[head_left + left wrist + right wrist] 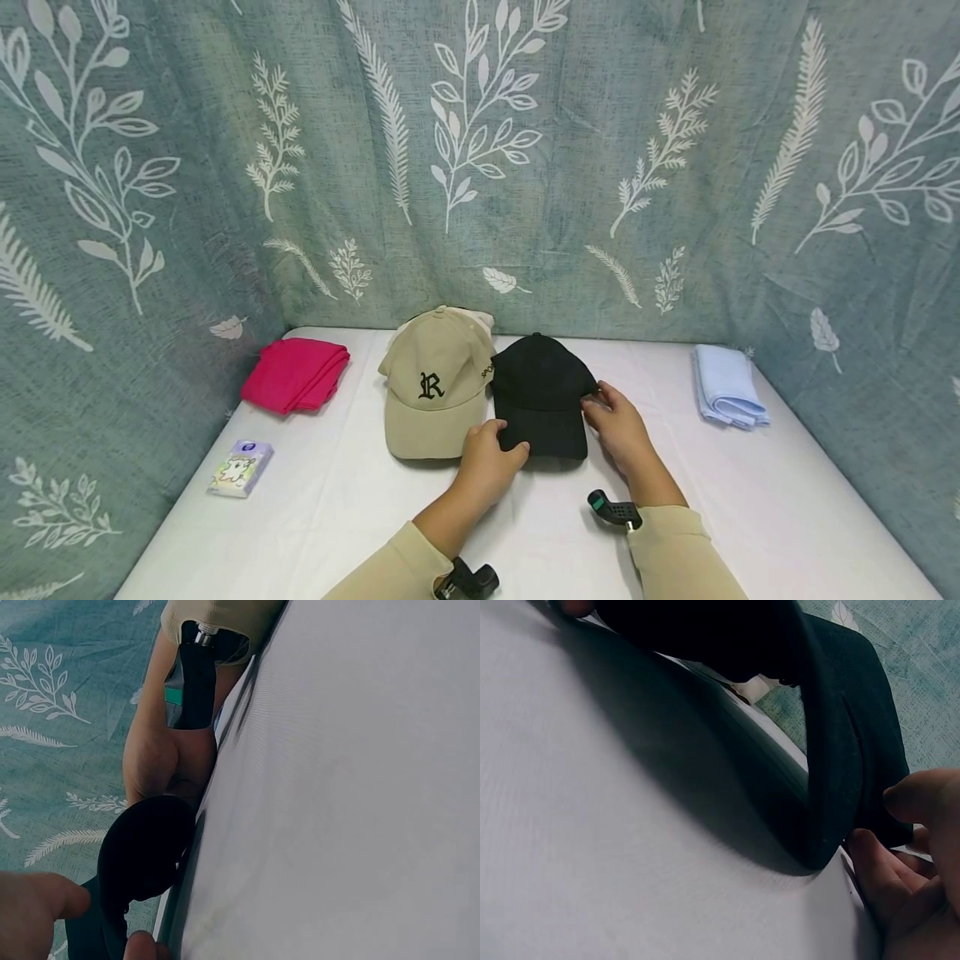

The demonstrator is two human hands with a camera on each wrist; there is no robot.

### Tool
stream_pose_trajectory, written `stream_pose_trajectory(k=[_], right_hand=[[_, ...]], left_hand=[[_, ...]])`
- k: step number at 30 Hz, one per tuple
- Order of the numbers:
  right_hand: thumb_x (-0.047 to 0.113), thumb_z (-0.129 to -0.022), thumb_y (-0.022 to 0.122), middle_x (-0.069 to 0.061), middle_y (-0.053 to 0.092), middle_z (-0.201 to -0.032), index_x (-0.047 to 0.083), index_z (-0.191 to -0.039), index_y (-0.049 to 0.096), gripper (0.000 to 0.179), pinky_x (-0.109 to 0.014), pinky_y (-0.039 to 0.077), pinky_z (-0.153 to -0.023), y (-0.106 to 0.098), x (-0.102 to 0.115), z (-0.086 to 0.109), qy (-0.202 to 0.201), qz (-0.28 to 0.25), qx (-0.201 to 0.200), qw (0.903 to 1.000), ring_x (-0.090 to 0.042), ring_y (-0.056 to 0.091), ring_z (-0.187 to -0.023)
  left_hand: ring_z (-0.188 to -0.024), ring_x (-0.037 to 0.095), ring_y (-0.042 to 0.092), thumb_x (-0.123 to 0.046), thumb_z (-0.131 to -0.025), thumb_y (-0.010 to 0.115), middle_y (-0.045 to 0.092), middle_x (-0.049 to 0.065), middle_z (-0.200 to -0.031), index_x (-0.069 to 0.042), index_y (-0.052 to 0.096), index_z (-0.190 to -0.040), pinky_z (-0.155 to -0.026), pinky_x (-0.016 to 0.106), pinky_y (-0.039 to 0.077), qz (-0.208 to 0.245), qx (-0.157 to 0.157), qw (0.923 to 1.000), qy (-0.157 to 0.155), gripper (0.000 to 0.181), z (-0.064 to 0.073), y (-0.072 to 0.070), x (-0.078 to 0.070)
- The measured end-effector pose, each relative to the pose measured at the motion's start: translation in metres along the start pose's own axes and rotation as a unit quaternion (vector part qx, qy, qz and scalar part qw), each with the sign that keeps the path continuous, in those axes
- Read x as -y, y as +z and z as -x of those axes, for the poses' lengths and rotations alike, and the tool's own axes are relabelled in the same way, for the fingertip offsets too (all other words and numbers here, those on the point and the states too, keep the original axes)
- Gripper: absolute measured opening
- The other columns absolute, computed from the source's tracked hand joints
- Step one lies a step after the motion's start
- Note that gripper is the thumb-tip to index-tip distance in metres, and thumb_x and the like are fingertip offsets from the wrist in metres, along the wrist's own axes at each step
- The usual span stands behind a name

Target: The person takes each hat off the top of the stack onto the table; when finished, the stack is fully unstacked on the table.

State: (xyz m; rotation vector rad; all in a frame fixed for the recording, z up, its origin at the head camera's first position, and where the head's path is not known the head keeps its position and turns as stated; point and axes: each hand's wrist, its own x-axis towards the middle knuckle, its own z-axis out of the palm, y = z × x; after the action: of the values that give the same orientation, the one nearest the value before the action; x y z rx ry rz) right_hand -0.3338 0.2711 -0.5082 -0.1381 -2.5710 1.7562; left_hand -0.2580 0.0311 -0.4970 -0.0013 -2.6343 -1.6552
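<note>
A black baseball cap (542,375) stands on the white cloth with its brim toward me, close against the right side of a beige cap (437,375) marked with a dark letter R. My left hand (489,465) pinches the left edge of the black brim, one finger and the thumb on either side of it. On the opposite side, my right hand (621,432) holds the lower rim of the crown. The right wrist view shows its thumb on the outside of the black cap (855,735) and fingers low by the edge. The underside of the brim lifts off the cloth there.
Something pale shows behind the beige cap. To the left lie a folded red cloth (294,375) and a small tissue pack (242,468). A folded light blue cloth (729,385) lies at the right. A patterned green curtain (555,167) surrounds the table's back and sides.
</note>
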Motion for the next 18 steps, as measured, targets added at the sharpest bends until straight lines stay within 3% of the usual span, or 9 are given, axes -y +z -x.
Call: stream_pose_trajectory(k=[9, 14, 18], right_hand=[[0.012, -0.104, 0.056, -0.025, 0.039, -0.163, 0.002, -0.163, 0.028, 0.066, -0.017, 0.055, -0.097, 0.001, 0.000, -0.001, 0.027, -0.060, -0.039, 0.9971, -0.030, 0.057, -0.135], [0.007, -0.105, 0.052, -0.025, 0.046, -0.153, 0.000, -0.158, 0.038, 0.055, -0.019, 0.058, -0.091, 0.002, 0.001, -0.001, 0.039, -0.124, -0.075, 0.9886, -0.024, 0.064, -0.119], [0.006, -0.107, 0.050, -0.023, 0.050, -0.143, -0.001, -0.153, 0.043, 0.048, -0.020, 0.060, -0.088, 0.003, 0.000, 0.000, 0.036, -0.146, -0.100, 0.9836, -0.023, 0.067, -0.111]], left_hand=[[-0.125, 0.036, 0.057, -0.026, -0.094, 0.072, 0.056, 0.021, -0.128, 0.001, 0.062, -0.133, -0.110, 0.054, 0.047, -0.018, 0.011, 0.9996, 0.020, 0.048, 0.002, -0.005, 0.000], [-0.114, 0.029, 0.059, -0.024, -0.095, 0.070, 0.058, 0.016, -0.120, 0.002, 0.064, -0.127, -0.102, 0.050, 0.051, -0.021, 0.025, 0.9991, 0.026, 0.042, 0.002, -0.010, 0.003], [-0.102, 0.022, 0.058, -0.022, -0.095, 0.067, 0.059, 0.009, -0.110, 0.000, 0.067, -0.118, -0.091, 0.043, 0.052, -0.012, 0.033, 0.9990, 0.027, 0.032, 0.004, -0.013, 0.004]])
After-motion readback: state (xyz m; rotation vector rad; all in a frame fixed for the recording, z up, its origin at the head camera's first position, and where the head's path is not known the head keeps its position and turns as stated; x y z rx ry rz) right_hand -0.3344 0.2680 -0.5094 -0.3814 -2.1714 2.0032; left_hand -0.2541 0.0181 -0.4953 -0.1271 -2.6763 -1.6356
